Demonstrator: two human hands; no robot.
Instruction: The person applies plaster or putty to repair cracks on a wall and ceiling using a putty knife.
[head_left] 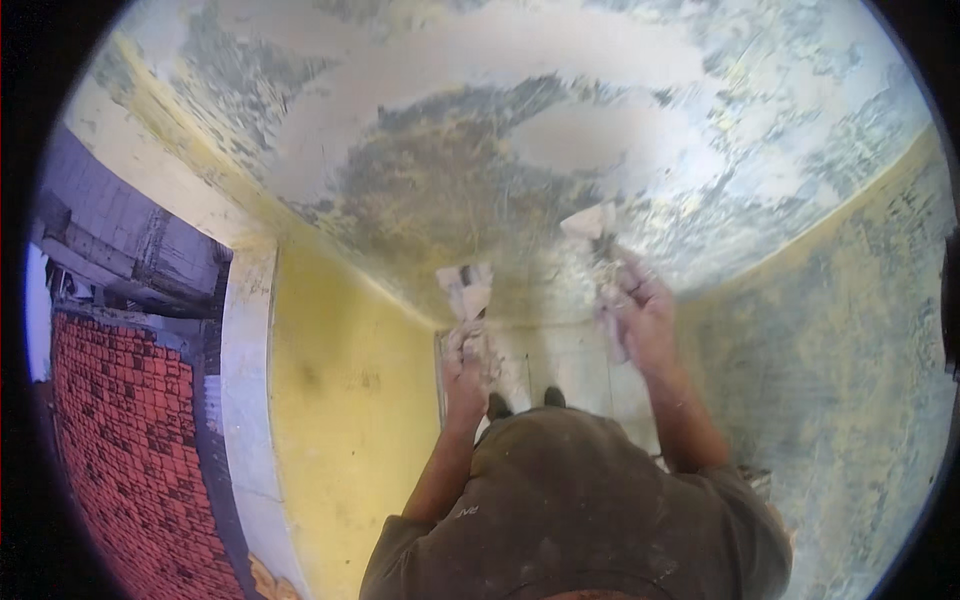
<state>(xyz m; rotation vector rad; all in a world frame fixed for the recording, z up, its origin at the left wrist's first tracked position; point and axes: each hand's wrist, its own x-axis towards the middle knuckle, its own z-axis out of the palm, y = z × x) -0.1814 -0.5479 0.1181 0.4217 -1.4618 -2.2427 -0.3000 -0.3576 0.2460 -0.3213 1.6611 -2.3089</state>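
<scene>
In my left hand (466, 358) is a putty knife (465, 288), its wide blade pointing up and smeared with pale filler. My right hand (637, 310) grips a second putty knife (590, 222) by the handle, with its whitish blade close to the wall (430, 170) in front of me. I cannot tell whether that blade touches the surface. Pale smooth patches of filler (580, 135) cover part of this wall, among rough grey, brown and yellowish areas. White dust or filler coats the fingers of both hands.
To the left stands a yellow wall (340, 370) beside an opening with a white frame (250, 390). Through it shows a red brick-patterned surface (130, 430). A mottled greyish wall (830, 370) rises on the right. Light floor tiles (580, 365) lie below, around my feet.
</scene>
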